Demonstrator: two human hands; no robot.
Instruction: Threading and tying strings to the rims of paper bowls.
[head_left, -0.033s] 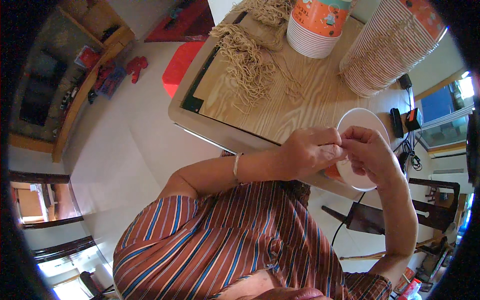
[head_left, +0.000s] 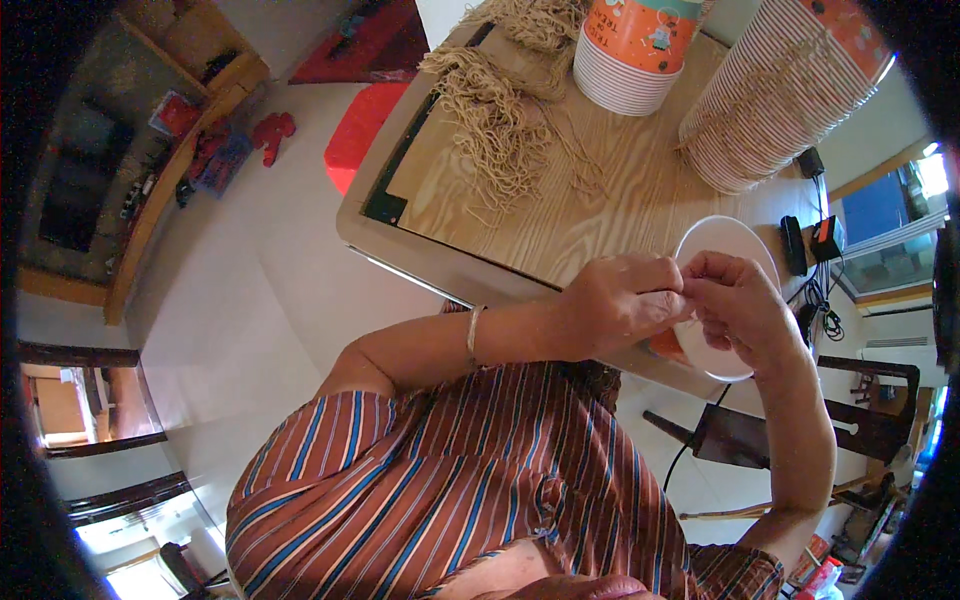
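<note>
My left hand (head_left: pixel 622 308) and my right hand (head_left: pixel 742 308) meet fingertip to fingertip over the mouth of a paper bucket (head_left: pixel 728 234). Its inside is white, and a patch of orange outer wall shows below my left hand. Both hands are closed in a pinch. Whatever lies between the fingertips is too small or hidden to make out. Farther back on the table lies a tangled heap of tan cords (head_left: pixel 490 125). Loose cords also drape over a tall tilted stack of nested paper buckets (head_left: pixel 775 110) at the right.
A shorter bucket stack (head_left: pixel 630 70) with orange printed sides stands at the back of the wood-grain table (head_left: pixel 560 230). Black adapters and cables (head_left: pixel 822 240) sit by the right edge. A red stool (head_left: pixel 362 130) is beyond the table's left side, and a dark wooden chair (head_left: pixel 735 435) stands at the right.
</note>
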